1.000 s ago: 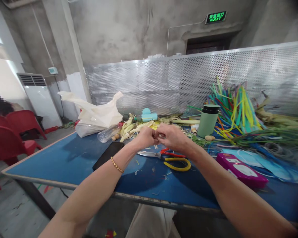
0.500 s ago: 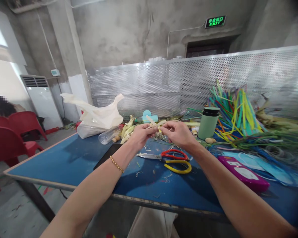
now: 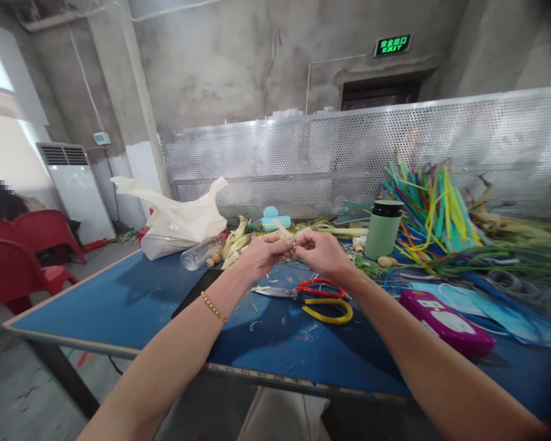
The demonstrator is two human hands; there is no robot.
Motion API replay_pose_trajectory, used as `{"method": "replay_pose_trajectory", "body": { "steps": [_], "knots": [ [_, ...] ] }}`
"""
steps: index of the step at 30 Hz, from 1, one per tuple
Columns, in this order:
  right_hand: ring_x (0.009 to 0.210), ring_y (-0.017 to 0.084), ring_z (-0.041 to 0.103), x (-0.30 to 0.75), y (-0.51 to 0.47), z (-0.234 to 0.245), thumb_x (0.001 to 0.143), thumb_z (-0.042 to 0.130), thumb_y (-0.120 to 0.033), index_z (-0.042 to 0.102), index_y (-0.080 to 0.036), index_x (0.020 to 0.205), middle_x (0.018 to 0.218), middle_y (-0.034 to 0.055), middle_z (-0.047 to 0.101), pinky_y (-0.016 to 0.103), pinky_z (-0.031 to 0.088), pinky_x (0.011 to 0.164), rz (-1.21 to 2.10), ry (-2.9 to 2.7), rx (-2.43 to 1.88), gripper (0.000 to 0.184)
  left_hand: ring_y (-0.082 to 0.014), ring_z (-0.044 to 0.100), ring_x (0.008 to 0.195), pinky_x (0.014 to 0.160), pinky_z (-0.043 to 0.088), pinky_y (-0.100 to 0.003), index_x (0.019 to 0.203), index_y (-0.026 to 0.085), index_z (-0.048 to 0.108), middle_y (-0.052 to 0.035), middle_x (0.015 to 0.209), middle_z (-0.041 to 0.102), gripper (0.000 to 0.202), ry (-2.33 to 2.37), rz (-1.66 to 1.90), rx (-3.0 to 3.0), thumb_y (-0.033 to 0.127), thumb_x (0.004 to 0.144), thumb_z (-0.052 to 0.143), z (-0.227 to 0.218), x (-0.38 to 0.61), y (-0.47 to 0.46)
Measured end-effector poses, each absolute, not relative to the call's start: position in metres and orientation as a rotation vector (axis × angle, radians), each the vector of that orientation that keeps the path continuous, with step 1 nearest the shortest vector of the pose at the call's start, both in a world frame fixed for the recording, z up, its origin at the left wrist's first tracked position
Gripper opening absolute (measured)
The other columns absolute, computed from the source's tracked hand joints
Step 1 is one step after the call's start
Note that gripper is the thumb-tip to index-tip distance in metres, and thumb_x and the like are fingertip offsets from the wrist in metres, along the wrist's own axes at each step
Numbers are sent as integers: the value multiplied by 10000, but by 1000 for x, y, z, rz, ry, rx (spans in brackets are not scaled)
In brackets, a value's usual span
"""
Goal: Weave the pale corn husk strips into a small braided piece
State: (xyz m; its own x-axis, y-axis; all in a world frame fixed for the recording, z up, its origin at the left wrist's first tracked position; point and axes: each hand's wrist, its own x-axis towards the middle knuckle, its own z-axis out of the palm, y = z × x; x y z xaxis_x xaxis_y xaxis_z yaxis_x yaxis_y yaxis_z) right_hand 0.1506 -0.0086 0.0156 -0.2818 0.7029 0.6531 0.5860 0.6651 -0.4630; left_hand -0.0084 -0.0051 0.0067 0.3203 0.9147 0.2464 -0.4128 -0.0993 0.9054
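Observation:
My left hand (image 3: 267, 253), with a gold bead bracelet on its wrist, is closed in a pinch on a pale strip (image 3: 282, 229) that looks like corn husk. The strip sticks up above the fingertips. Close against it, my right hand (image 3: 322, 251) has its fingers pinched together; what lies between them is too small to make out. Both hands are held above the blue table (image 3: 133, 300). Below them lie scissors (image 3: 298, 295) with one red and one yellow handle, among small pale scraps.
Left stand a white plastic bag (image 3: 179, 217), a clear bottle (image 3: 197, 254) and a dark flat object (image 3: 197, 294). Husks (image 3: 236, 245) lie behind my hands. To the right are a green jar (image 3: 384, 229), coloured strips (image 3: 441, 208), a purple box (image 3: 447, 321) and blue masks (image 3: 491, 306).
My right hand has moved slightly left and its fingertips are now closer to my left hand's. The view has shifted a little. The scissors lie as before.

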Motion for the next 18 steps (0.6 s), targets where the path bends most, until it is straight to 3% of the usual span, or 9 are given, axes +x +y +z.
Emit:
{"method": "replay_pose_trajectory", "body": {
  "steps": [18],
  "knots": [
    [568,138,522,149,-16,23,646,548,-179,574,-163,578,595,27,610,259,364,563,62,-1989,-1235,75,-57,494,556,605,410,-228,674,80,640,8,596,553,214,538,1259,1111,156,568,810,7,-16,2]
  ]
}}
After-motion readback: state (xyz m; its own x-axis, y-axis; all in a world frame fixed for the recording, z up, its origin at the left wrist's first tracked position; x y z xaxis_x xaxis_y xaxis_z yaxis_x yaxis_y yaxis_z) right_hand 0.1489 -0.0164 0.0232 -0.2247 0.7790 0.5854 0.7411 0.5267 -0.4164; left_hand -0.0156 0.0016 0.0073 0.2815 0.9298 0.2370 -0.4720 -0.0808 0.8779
